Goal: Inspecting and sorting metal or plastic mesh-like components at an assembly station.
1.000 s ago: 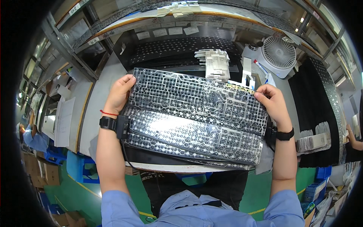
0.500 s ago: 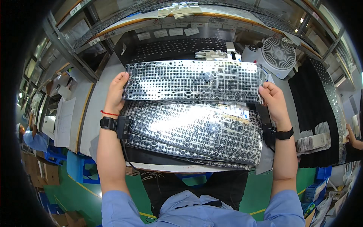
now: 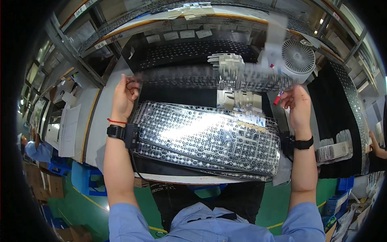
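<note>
Between my hands a clear keyboard membrane sheet (image 3: pixel 181 77) is tilted nearly edge-on and smeared by motion. My left hand (image 3: pixel 127 93) pinches its left end between thumb and fingers. At the opposite end my right hand (image 3: pixel 297 105) grips the sheet's right corner, beside a red marker pen (image 3: pixel 278 98). Nearer to me lies a stack of similar membrane sheets (image 3: pixel 193 137), covered in dark dots and traces, slightly fanned out. Several pale connector strips (image 3: pixel 246 103) show beyond the stack's right half.
A white round fan (image 3: pixel 298 58) stands at the back right. More pale strips (image 3: pixel 225 59) lie at the back. Bundled pale strips (image 3: pixel 335 150) rest on black cloth (image 3: pixel 334 117) to the right. A shelf (image 3: pixel 185 22) spans overhead. At far left a person in blue (image 3: pixel 38 148) is visible.
The held membrane sheet has gone from facing me to nearly edge-on and blurred, shifting slightly away. Pale strips and the red marker beneath it now show. The stack has not moved.
</note>
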`<act>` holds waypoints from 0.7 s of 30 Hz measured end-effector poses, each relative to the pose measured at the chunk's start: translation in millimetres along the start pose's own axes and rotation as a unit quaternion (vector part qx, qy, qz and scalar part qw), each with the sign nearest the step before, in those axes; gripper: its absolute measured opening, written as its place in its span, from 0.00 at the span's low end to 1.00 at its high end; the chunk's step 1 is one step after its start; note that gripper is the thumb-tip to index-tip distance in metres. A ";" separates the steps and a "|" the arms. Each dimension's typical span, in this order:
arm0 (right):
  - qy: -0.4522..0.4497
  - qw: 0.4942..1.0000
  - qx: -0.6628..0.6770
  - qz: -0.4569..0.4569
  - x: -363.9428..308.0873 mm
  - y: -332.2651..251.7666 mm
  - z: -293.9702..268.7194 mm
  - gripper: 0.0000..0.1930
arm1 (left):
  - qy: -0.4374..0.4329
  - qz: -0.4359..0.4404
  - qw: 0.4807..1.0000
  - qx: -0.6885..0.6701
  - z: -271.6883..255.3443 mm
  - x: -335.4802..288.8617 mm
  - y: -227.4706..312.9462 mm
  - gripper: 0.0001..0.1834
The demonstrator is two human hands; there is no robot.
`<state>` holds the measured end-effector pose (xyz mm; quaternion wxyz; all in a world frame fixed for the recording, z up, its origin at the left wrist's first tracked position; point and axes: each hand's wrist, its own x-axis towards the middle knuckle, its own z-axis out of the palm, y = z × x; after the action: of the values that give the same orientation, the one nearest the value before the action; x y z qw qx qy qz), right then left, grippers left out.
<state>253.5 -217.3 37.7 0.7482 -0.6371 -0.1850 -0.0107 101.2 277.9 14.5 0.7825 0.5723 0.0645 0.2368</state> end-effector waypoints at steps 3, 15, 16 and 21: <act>-0.017 0.999 0.004 -0.029 4.4 5.3 -4.0 0.07 | 0.035 -0.020 0.996 0.080 1.0 -1.6 -0.3 0.12; -0.053 0.995 -0.084 0.012 0.4 -7.0 2.8 0.17 | -0.007 -0.094 0.979 0.179 10.7 -4.5 1.3 0.10; -0.057 0.994 -0.088 0.015 0.8 -7.3 1.9 0.17 | -0.003 -0.090 0.982 0.163 8.0 -2.8 -0.9 0.10; -0.058 0.992 -0.091 0.059 -2.0 -17.2 2.1 0.12 | 0.000 -0.053 0.996 0.075 -9.5 3.9 -3.9 0.11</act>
<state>246.7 -218.9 53.7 0.6744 -0.7120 -0.1883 0.0532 102.2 287.0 8.4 0.7490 0.6250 0.1126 0.1891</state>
